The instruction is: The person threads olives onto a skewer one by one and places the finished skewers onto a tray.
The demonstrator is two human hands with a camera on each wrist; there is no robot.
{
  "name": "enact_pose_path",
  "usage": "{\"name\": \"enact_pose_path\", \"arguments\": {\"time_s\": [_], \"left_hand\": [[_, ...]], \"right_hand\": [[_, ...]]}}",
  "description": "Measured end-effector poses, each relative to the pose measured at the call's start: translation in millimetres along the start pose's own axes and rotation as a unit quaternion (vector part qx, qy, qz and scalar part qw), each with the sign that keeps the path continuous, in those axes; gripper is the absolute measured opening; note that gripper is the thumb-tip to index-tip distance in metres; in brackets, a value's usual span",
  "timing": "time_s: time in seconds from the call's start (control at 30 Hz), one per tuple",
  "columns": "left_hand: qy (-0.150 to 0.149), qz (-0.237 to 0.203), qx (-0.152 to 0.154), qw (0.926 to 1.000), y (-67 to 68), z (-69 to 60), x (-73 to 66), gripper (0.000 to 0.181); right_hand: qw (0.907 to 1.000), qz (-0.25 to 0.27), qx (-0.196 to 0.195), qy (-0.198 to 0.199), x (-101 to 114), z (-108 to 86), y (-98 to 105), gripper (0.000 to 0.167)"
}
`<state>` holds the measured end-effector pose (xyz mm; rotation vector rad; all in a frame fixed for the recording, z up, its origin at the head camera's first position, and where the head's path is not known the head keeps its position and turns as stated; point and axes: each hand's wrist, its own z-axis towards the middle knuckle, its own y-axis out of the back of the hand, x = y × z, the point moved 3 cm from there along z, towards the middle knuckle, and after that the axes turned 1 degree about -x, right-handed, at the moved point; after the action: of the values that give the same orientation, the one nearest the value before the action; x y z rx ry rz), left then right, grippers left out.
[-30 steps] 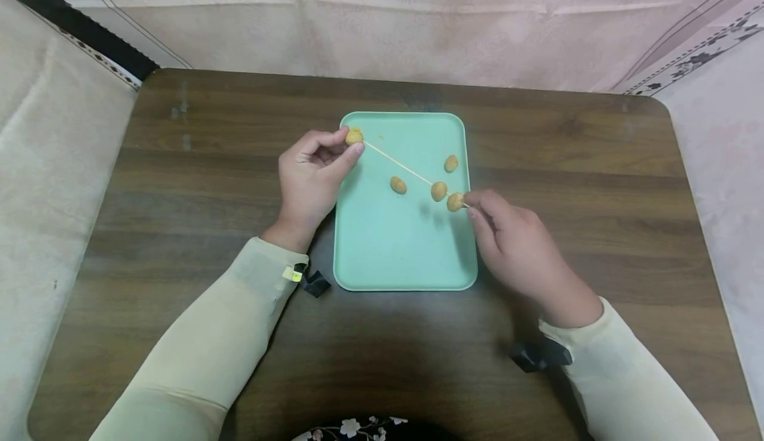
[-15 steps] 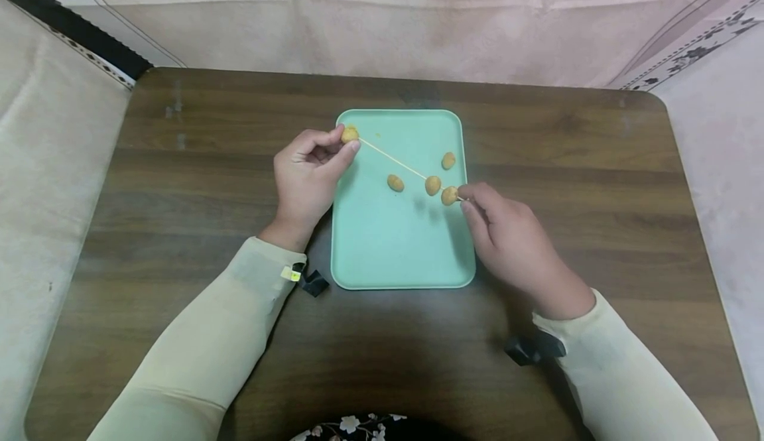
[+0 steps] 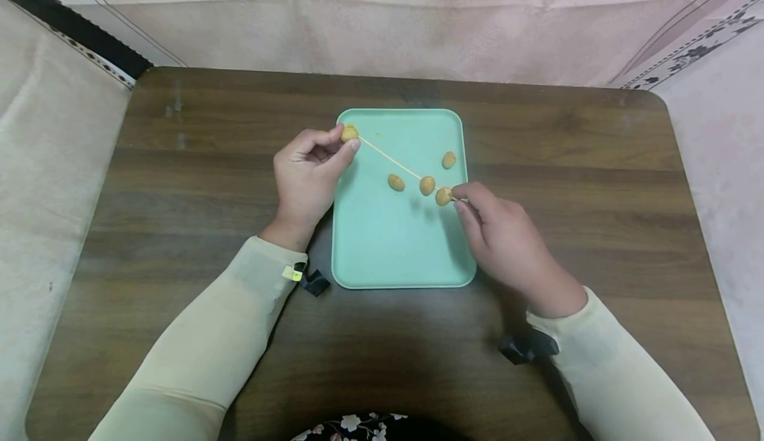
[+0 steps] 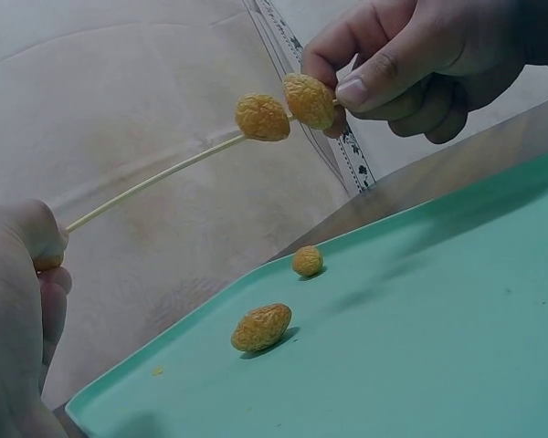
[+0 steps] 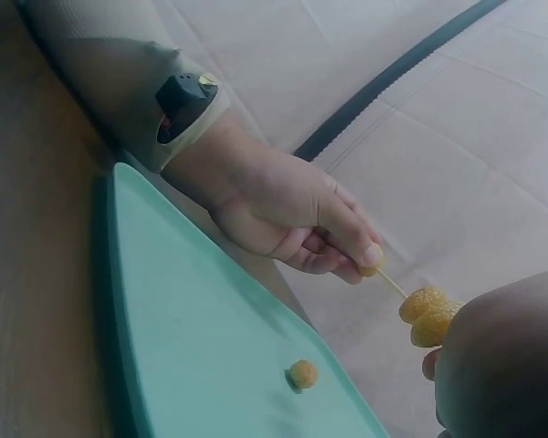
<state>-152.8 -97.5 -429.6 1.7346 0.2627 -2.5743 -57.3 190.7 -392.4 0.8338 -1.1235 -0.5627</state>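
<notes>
A thin pale skewer (image 3: 389, 157) spans the space above the mint-green tray (image 3: 400, 249). My left hand (image 3: 310, 172) pinches a small wrinkled yellow-brown ball (image 3: 349, 134), like a tiny potato, at the skewer's far-left end. Two similar balls, one (image 4: 262, 117) slightly apart from the other (image 4: 309, 100), are threaded near the opposite end. There my right hand (image 3: 501, 235) pinches the skewer between thumb and fingers, right beside the outer ball. In the left wrist view the skewer bows slightly. Two loose balls lie on the tray, one (image 3: 396, 182) near its middle and one (image 3: 449, 160) toward its right rim.
The tray sits on a brown wooden table (image 3: 209, 182). Pale cloth (image 3: 382, 36) hangs behind the table's back edge and along both sides. A small yellow crumb (image 4: 157, 370) lies on the tray. Black wrist devices (image 3: 525, 347) are strapped at both sleeves.
My right hand has shifted a little leftward with the two threaded balls, so the bare stretch of skewer looks shorter. My left hand has hardly moved. The loose balls stay in place.
</notes>
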Motion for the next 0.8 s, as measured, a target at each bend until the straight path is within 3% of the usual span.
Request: {"name": "enact_pose_path", "arguments": {"time_s": [0.3, 0.8], "left_hand": [[-0.008, -0.007, 0.01, 0.9999, -0.7, -0.3, -1.0, 0.02], [-0.01, -0.016, 0.021, 0.9996, -5.4, -4.7, -3.1, 0.022]], "right_hand": [[0.9998, 0.0, -0.016, 0.012, 1.0, 1.2, -0.9, 0.017], [1.0, 0.005, 0.005, -0.001, 5.0, 6.1, -4.9, 0.018]]}}
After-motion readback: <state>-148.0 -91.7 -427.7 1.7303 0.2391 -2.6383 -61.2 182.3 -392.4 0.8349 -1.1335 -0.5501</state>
